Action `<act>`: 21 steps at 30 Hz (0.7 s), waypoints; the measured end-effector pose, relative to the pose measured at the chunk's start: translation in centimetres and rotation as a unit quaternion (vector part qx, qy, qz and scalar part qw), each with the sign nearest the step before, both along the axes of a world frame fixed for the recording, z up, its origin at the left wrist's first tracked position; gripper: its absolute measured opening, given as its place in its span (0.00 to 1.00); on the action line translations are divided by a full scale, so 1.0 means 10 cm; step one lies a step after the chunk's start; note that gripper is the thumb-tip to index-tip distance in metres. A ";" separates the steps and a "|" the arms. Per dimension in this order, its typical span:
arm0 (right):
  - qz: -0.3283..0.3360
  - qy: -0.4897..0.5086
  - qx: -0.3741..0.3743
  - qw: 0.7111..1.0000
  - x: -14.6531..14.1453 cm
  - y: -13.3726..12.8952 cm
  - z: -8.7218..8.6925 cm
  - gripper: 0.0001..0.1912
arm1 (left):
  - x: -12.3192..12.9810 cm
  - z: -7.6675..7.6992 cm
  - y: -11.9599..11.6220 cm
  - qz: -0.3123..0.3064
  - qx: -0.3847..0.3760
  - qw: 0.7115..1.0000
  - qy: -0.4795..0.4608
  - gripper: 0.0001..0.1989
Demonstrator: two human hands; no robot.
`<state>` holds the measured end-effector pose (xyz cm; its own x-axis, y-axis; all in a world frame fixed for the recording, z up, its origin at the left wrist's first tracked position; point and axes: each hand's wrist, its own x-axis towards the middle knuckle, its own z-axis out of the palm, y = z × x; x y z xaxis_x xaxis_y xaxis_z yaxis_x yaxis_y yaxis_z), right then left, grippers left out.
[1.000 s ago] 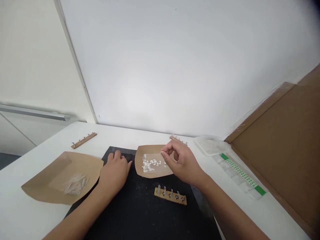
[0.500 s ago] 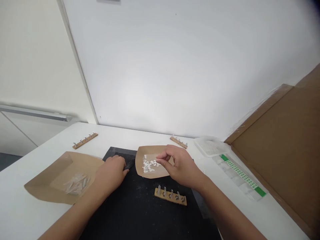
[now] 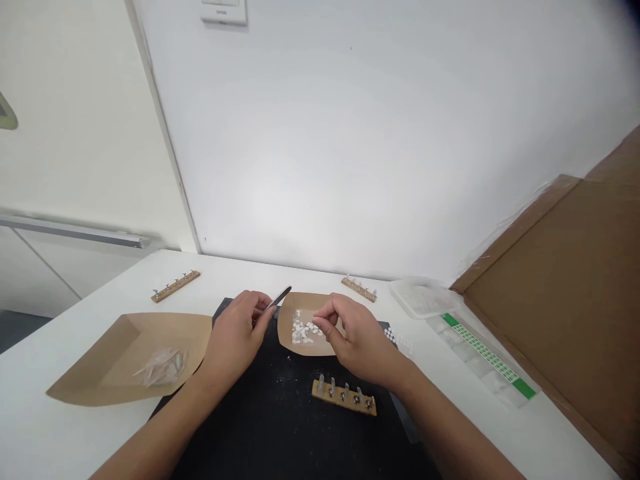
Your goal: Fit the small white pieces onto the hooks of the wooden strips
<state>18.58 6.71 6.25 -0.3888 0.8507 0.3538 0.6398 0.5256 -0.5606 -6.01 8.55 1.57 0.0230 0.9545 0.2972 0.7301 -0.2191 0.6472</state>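
Observation:
My left hand is closed around a slim, dark, stick-like tool, which points up and right above the black mat. Over the smaller brown paper tray, my right hand has thumb and forefinger pinched together. Whatever is between those fingertips is too small to make out. Small white pieces lie scattered inside this tray. Nearer to me on the mat rests a wooden strip with metal studs, several of them topped by upright clear nail tips.
A larger brown tray on the left holds clear slivers. Two more studded strips lie at the back, one left, one right. On the right are a clear plastic box, a green-labelled packet and a cardboard panel.
My left hand has lifted the slim dark tool from the mat, tilting it upward. My right hand stays pinched over the small tray. The view has shifted slightly.

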 end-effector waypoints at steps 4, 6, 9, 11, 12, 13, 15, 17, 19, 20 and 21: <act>0.014 0.017 0.034 0.999 -0.04 -0.02 -0.04 0.08 | 0.16 0.02 -0.11 -0.080 -0.003 0.989 -0.128 0.16; 0.014 0.005 0.057 0.998 -0.07 -0.02 -0.10 0.08 | 0.25 0.02 -0.17 -0.142 -0.061 0.962 -0.226 0.20; -0.022 -0.056 0.120 0.991 -0.12 0.00 -0.24 0.08 | 0.34 -0.01 -0.22 -0.158 -0.157 0.922 -0.318 0.27; -0.051 -0.099 0.169 0.979 -0.14 0.02 -0.33 0.09 | 0.37 -0.03 -0.22 -0.156 -0.176 0.905 -0.355 0.30; -0.061 -0.111 0.185 0.975 -0.15 0.03 -0.37 0.10 | 0.37 -0.04 -0.22 -0.160 -0.178 0.896 -0.374 0.31; -0.067 -0.117 0.193 0.972 -0.15 0.04 -0.39 0.10 | 0.37 -0.05 -0.22 -0.167 -0.181 0.886 -0.393 0.32; -0.069 -0.116 0.191 0.972 -0.14 0.05 -0.41 0.10 | 0.36 -0.04 -0.22 -0.179 -0.202 0.863 -0.428 0.33; -0.058 -0.109 0.180 0.976 -0.12 0.07 -0.39 0.09 | 0.36 -0.02 -0.22 -0.182 -0.229 0.843 -0.452 0.32; -0.033 -0.084 0.166 0.982 -0.08 0.08 -0.37 0.08 | 0.36 0.00 -0.23 -0.179 -0.245 0.832 -0.464 0.31; -0.020 -0.067 0.161 0.985 -0.07 0.09 -0.36 0.07 | 0.36 0.00 -0.24 -0.177 -0.247 0.830 -0.467 0.30; -0.009 -0.047 0.156 0.987 -0.06 0.09 -0.36 0.07 | 0.37 0.00 -0.24 -0.173 -0.246 0.830 -0.470 0.30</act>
<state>18.02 7.61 2.64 -0.4187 0.7127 0.5628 0.6917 0.6518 -0.3109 -2.35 6.12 1.57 0.2996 0.9502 -0.0856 -0.1983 0.1498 0.9686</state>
